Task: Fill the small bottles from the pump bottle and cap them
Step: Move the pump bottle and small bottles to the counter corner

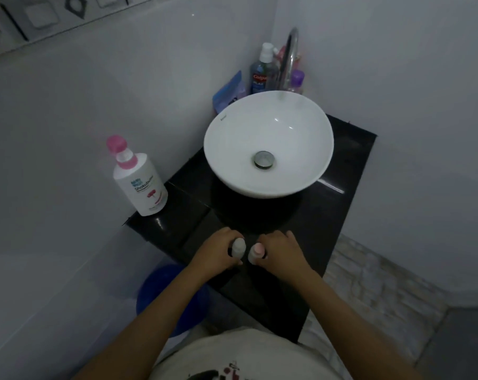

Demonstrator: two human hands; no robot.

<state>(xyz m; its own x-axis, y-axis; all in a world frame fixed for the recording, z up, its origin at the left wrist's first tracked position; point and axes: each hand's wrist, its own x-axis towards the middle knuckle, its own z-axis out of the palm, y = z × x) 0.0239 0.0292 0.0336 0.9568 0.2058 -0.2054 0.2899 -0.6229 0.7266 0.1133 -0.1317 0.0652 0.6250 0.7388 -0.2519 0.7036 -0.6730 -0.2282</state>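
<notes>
Gripping one small bottle apiece, the left hand (218,252) and the right hand (280,250) rest near the front edge of the black table (350,165), in front of the white basin (269,144). The left fingers wrap narrowly round the grey-capped bottle (238,246); the right fingers close the same way on the pink-capped bottle (257,251). Both bottles stand just beside each other, apparently apart, though the dim light makes the gap hard to judge. Whether their tops are screwed down or merely sitting on cannot be told.

The pump bottle (142,182), white with a pink head, stands at the table's left corner, well apart from the hands.

Judging from this, filling has not begun. To do the step well, set both small bottles upright on the table near that left corner, unscrew one top and park it where it will not roll off the edge. Steady the open bottle with one hand under the nozzle, and press the pump slowly with the other, since a narrow neck will spill easily.
</notes>
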